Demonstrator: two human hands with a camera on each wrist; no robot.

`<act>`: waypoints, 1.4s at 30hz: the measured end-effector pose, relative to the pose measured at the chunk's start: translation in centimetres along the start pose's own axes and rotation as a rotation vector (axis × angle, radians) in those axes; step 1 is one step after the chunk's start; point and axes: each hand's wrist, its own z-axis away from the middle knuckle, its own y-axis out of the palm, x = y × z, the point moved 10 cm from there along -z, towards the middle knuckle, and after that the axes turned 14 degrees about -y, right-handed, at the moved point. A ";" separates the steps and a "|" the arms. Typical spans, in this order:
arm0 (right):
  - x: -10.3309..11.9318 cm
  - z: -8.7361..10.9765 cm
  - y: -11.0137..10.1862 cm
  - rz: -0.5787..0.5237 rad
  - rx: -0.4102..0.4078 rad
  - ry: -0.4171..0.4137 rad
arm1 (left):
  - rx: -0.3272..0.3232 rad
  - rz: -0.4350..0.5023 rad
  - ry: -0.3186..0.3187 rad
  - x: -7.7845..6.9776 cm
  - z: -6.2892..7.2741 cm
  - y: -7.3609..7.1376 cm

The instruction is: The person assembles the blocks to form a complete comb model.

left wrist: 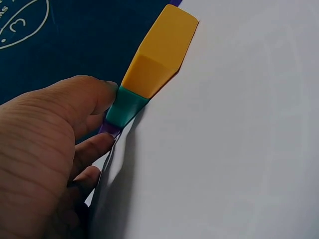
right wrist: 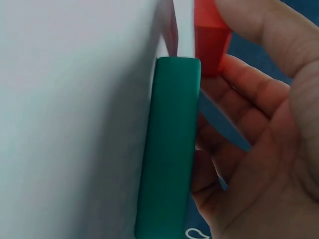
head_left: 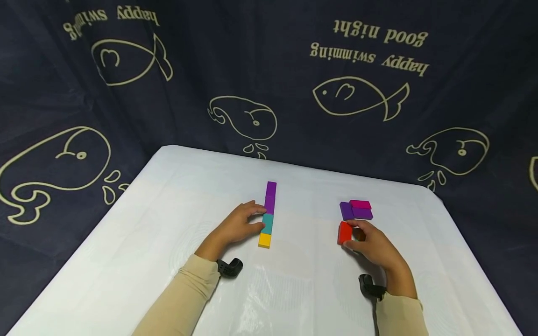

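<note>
A straight row of blocks stands mid-table in the head view: two purple blocks point(head_left: 270, 204) at the far end, a teal block point(head_left: 267, 224), then a yellow block point(head_left: 265, 241) nearest. My left hand point(head_left: 239, 224) touches the row's left side, thumb at the teal block and a fingertip at the nearer purple one. Further right, my right hand point(head_left: 374, 242) pinches a red block point(head_left: 345, 232) between thumb and fingers. A green block point(right wrist: 169, 149) shows close beside that hand in the right wrist view. Beneath the palm, a brownish block point(head_left: 359, 234) is mostly hidden.
Beyond the right hand lie a dark purple block point(head_left: 346, 211), another purple block point(head_left: 363, 213) and a magenta block point(head_left: 360, 204), grouped together. The white table point(head_left: 307, 289) meets a dark printed cloth point(head_left: 290, 70) at its back edge.
</note>
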 end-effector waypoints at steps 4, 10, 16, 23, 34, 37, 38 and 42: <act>0.2 -0.1 -0.2 -0.007 -0.021 0.036 | 0.014 0.011 -0.004 0.0 0.0 -0.1; 3.1 -0.5 -0.1 -0.011 -0.058 -0.039 | 0.064 -0.002 -0.038 -0.2 0.2 -0.1; 6.3 -1.1 0.6 0.010 -0.093 -0.086 | 0.150 -0.092 -0.013 -0.7 0.9 0.6; 9.9 -1.9 3.3 -0.049 -0.099 -0.120 | 0.139 -0.132 -0.012 -0.5 1.0 0.6; 14.1 -2.3 8.1 -0.036 -0.043 -0.163 | 0.132 -0.136 -0.023 -0.4 0.8 0.8; 15.1 -2.2 9.4 -0.035 -0.008 -0.214 | 0.132 -0.135 -0.018 -0.4 0.8 0.9; 15.4 -2.2 9.7 -0.036 0.003 -0.231 | 0.130 -0.134 -0.013 -0.5 0.8 0.9; 16.5 -2.0 11.0 -0.043 0.043 -0.287 | 0.124 -0.130 0.012 -0.7 0.9 0.9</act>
